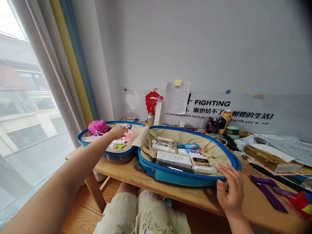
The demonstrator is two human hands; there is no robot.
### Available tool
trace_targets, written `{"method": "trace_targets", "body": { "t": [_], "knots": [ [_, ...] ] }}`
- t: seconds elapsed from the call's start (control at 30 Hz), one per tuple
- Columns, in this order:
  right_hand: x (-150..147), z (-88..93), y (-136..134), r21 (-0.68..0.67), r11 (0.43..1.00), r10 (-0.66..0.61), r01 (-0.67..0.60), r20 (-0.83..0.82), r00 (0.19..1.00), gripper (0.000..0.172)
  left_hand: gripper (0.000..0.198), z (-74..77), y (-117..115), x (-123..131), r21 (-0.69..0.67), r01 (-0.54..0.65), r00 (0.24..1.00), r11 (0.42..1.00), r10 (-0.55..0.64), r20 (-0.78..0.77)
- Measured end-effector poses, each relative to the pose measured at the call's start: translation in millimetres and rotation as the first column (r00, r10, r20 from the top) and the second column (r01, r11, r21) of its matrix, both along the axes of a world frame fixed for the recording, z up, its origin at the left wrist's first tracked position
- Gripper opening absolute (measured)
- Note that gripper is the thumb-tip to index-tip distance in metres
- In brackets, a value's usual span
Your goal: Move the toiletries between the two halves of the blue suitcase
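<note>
1. An open blue suitcase (185,178) lies on a wooden desk (255,208), its two halves side by side.
2. The left hand (118,132) is over the suitcase's left half, fingers extended and together, just beside a pink case (129,136) (whether they grip anything, I cannot tell).
3. The right hand (230,190) is at the suitcase's front rim, fingers loosely open, gripping nothing.
4. A pink bath pouf (98,127) sits in the left half; a box of cotton swabs (201,164) and a blue bottle (187,146) lie in the right.

Passage from the left hand (118,132) across the open blue suitcase (180,178) blocked by its raised fabric divider (140,136), bare strip of surface (195,198) left free along the front, right hand (230,190) at the rim
</note>
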State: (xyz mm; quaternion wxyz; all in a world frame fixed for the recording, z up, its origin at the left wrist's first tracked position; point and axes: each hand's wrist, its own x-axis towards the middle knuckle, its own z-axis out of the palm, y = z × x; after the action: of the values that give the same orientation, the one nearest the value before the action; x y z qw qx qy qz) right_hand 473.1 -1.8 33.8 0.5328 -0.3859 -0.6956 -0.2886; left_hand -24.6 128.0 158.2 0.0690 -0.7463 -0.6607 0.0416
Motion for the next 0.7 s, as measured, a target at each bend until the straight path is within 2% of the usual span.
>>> {"method": "trace_targets", "body": {
  "t": [0.13,0.2,0.27,0.37,0.47,0.57,0.7],
  "knots": [
    [0.2,0.3,0.3,0.0,1.0,-0.006,0.006,0.006,1.0,0.032,0.045,24.7,2.4,20.9,0.153,-0.033,0.999,0.988,0.028,0.037],
    [-0.2,0.1,0.5,0.005,1.0,-0.005,0.005,0.004,1.0,0.032,0.046,34.5,6.8,45.0,0.198,0.012,0.999,0.98,-0.021,0.046],
    [-0.8,-0.4,0.5,0.006,1.0,-0.002,0.002,-0.004,1.0,0.033,0.044,38.1,13.8,77.4,0.203,0.099,0.993,0.974,-0.11,0.041],
    [-1.5,-0.7,-0.2,0.004,1.0,0.002,-0.002,-0.021,1.0,0.031,0.039,31.8,27.3,130.2,0.16,0.221,0.973,0.962,-0.227,0.025],
    [-1.2,-0.2,-1.6,-0.01,1.0,0.007,-0.007,-0.022,1.0,0.031,0.036,18.9,40.6,171.4,0.088,0.285,0.958,0.955,-0.287,0.01],
    [-0.6,0.0,-2.9,-0.022,1.0,0.009,-0.01,-0.014,1.0,0.032,0.038,7.6,51.2,193.2,0.026,0.299,0.954,0.954,-0.299,-0.002],
    [-0.7,-1.0,-3.3,-0.031,1.0,0.002,-0.003,-0.031,1.0,0.031,0.039,-3.3,60.6,200.2,-0.013,0.264,0.964,0.964,-0.264,-0.013]
  ]
}}
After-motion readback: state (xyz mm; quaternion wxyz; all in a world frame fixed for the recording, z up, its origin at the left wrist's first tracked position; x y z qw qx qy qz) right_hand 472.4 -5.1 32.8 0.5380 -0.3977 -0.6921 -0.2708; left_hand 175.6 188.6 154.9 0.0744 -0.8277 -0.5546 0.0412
